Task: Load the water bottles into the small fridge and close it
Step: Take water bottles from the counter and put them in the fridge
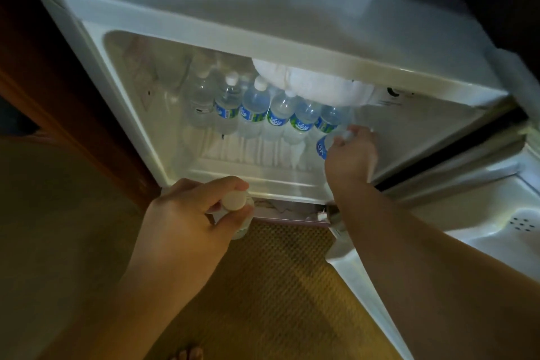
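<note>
White-capped bottle pinched by left fingers; right fingers grip a bottle inside fridge.

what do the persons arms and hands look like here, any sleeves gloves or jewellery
Both forearms are bare up to the frame edge, with no sleeve showing. The left hand and the right hand wear no gloves. No ring, watch or bracelet shows on the fingers or wrists, though the light is dim and the picture soft, so a thin band could be missed. No markings are visible on either arm.
</note>
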### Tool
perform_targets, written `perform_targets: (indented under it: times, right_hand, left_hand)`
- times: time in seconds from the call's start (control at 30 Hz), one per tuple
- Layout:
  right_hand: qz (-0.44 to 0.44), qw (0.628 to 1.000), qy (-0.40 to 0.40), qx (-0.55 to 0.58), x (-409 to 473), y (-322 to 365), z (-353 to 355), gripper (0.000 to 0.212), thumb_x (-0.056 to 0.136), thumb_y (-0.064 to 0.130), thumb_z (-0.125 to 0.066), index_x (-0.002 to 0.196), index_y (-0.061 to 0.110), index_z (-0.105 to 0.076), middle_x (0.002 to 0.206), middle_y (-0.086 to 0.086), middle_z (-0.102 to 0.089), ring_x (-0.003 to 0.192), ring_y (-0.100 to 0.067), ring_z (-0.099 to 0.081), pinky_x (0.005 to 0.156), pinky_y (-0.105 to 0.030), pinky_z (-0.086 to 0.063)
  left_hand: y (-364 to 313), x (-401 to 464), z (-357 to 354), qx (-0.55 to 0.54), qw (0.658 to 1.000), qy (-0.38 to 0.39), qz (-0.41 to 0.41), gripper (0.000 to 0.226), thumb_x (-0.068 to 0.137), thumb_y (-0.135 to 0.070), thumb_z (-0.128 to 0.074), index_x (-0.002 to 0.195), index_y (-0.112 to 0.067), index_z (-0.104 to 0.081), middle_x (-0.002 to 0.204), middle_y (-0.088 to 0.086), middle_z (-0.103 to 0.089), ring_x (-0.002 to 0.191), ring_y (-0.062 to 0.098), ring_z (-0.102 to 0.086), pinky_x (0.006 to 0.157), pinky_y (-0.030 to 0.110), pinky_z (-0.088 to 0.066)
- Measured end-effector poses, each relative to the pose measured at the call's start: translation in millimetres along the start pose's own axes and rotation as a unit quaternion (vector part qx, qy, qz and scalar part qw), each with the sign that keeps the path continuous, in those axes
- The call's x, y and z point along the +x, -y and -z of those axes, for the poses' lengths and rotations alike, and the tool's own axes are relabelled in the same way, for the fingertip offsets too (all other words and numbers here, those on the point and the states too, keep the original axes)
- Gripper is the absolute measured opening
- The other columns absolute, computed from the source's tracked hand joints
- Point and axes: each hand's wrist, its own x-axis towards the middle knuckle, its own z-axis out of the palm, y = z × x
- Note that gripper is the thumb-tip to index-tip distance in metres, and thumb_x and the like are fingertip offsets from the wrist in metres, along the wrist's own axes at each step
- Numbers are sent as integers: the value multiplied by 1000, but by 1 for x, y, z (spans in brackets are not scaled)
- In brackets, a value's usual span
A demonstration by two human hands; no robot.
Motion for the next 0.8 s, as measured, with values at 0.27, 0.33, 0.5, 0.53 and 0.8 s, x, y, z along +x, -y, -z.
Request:
perform_targets:
  times: [0.27, 0.33, 0.5, 0.53, 0.8]
  right_hand:
    - [28, 999, -27, -7, 21, 10, -8, 35, 102, 21, -59, 135, 13, -59, 139, -13, -54, 118, -28, -58, 92, -27, -38]
    - [26, 999, -31, 16, 27, 14, -11, 38, 99, 18, -62, 136, 11, -58, 140, -14, -53, 122, -29, -56, 96, -27, -38]
    - [15, 1000, -7, -3, 35, 19, -11, 42, 98, 21, -64, 138, 12, -55, 136, -17, -54, 126, -31, -54, 100, -30, -39]
    - [16, 1000, 0, -12, 34, 19, -11, 45, 97, 21, -65, 139, 11, -53, 135, -18, -53, 126, -32, -52, 101, -31, -39]
    - [74, 988, -52, 128, -25, 21, 21, 57, 87, 8, -68, 142, 14, -54, 136, -9, -52, 127, -28, -51, 105, -29, -42]
  left_hand:
    - [12, 22, -7, 12, 999, 40, -1, 25, 83, -39, -80, 107, -45, -77, 91, -9, -69, 80, -1, -70, 68, 11, -53]
    - [13, 30, -10, 14, 999, 41, -6, 25, 84, -39, -80, 107, -47, -76, 91, -8, -68, 80, -3, -68, 68, 8, -50]
    - [5, 49, -23, -7, 1000, 22, -2, 29, 81, -38, -83, 109, -45, -76, 98, -7, -70, 85, -2, -71, 78, 16, -58]
    - [2, 54, -26, -7, 1000, 21, 1, 29, 81, -39, -83, 108, -45, -77, 98, -6, -70, 85, 0, -72, 79, 22, -60]
    - [-9, 105, -54, -2, 1000, 13, -20, 31, 83, -42, -84, 113, -35, -79, 99, -2, -77, 83, 7, -75, 82, 27, -61]
